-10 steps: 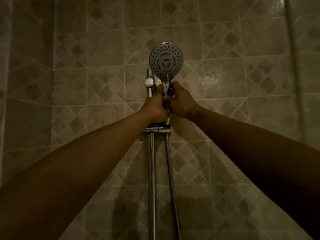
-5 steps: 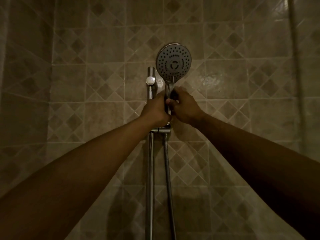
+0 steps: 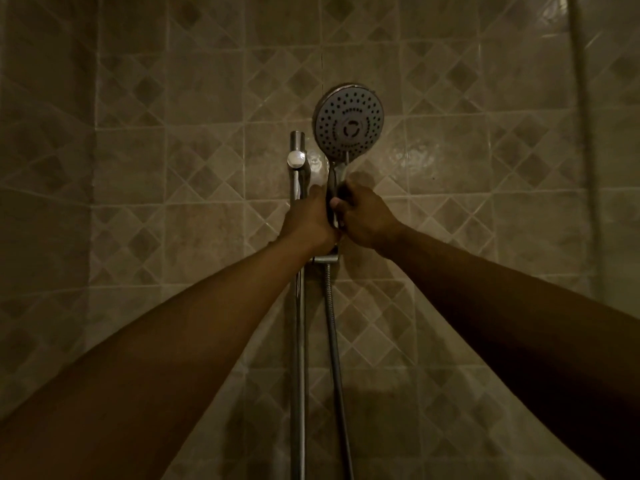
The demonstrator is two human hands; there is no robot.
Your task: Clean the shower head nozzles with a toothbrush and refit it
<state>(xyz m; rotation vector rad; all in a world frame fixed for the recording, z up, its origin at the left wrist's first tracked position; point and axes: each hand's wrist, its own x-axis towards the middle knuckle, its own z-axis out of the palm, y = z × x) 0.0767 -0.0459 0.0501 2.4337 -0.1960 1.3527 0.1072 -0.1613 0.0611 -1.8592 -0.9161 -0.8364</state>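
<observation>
A round grey shower head [image 3: 349, 123] with dark nozzles faces me, upright on its handle at the upper middle of the tiled wall. My right hand [image 3: 363, 216] is wrapped around the handle just under the head. My left hand [image 3: 308, 221] is closed beside it, on the holder and the chrome rail [image 3: 297, 341], with the holder mostly hidden behind it. A metal hose [image 3: 335, 358] hangs down from under the hands. No toothbrush is in sight.
A chrome knob [image 3: 295, 158] sits on the rail's top, left of the head. Beige diamond-pattern tiles [image 3: 173, 168] cover the wall. A thin vertical pipe [image 3: 585, 133] runs down the far right. The light is dim.
The shower head now stands slightly higher and further right of the rail top than a second ago. Both hands stay clasped at the handle and holder.
</observation>
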